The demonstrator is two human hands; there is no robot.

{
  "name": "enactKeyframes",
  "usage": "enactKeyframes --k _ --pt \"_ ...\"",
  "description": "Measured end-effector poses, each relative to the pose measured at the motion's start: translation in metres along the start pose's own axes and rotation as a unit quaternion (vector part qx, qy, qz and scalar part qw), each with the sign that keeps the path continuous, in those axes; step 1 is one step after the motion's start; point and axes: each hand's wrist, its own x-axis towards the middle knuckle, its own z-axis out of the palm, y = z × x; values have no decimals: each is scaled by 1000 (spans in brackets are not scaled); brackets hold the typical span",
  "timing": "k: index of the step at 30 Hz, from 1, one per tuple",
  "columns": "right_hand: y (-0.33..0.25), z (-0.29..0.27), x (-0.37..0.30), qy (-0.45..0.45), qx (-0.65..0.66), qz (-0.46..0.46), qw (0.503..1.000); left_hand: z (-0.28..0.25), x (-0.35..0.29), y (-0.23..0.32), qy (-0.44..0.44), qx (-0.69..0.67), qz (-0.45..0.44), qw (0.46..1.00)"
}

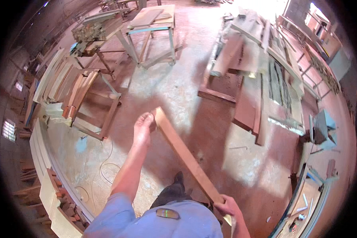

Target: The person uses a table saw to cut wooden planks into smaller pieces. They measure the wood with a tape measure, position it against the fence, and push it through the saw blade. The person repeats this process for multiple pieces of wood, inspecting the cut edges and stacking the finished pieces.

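Note:
A long, narrow wooden board [189,159] slants across in front of my body, held clear of the floor. Its far end is up and to the left, its near end down by my right hip. My left hand [143,123] is closed at the far end, with the fingers curled against the board's edge and partly hidden. Around the near end, my right hand [228,209] grips the wood. A pale yellowish piece [227,219] shows just below the right hand; its kind cannot be made out.
Curved wooden pieces [60,85] rest on a low frame at left. A wooden table [152,19] stands ahead. Stacked planks [261,71] lie on supports at right, some jutting toward me. A thin cord [103,166] trails over the floor. A tray with tools [301,204] sits lower right.

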Motion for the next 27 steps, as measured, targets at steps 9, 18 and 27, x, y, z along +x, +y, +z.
enactKeyframes --k 9,18,27 --pt "-246 2 237 27 111 -194 974 -24 19 -8 -188 252 39 949" --pt "-423 87 400 -69 411 -172 892 -19 84 20 -33 402 -55 913" --pt "-422 140 543 -177 316 26 932 -33 189 71 -56 424 -312 849"
